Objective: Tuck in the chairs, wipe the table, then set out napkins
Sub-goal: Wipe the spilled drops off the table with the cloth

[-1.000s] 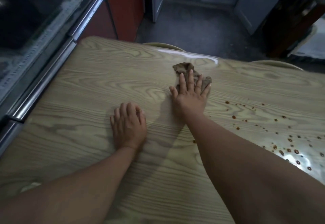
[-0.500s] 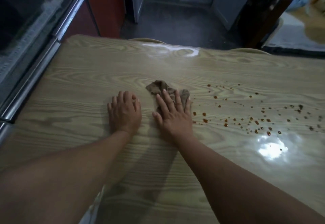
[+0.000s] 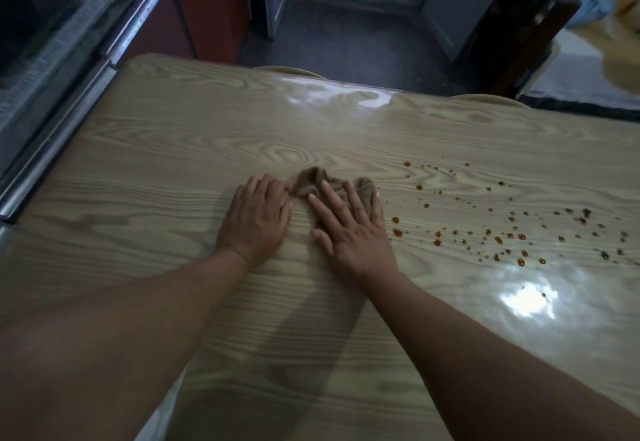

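One table (image 3: 173, 163) is shown. Two hands are counted on it: a left hand (image 3: 254, 218) and a right hand (image 3: 349, 229). One brown cloth (image 3: 311, 179) is seen. Two chairs are glimpsed: a left chair (image 3: 287, 71) and a right chair (image 3: 485, 99). Reddish drops (image 3: 498, 240) are scattered in dozens, too many to be counted.

The right hand (image 3: 353, 232) lies palm down on a crumpled brown cloth (image 3: 311, 179), its fingers (image 3: 330, 194) straight and spread, pressing it to the wood-grain counter (image 3: 156, 163) near the middle. The left hand (image 3: 254, 218) rests flat on the counter just beside the cloth, toward the left edge. Reddish-brown droplets (image 3: 498, 240) are scattered from the cloth toward the right edge. Two chair backs (image 3: 287, 71) (image 3: 491, 99) show beyond the far edge.
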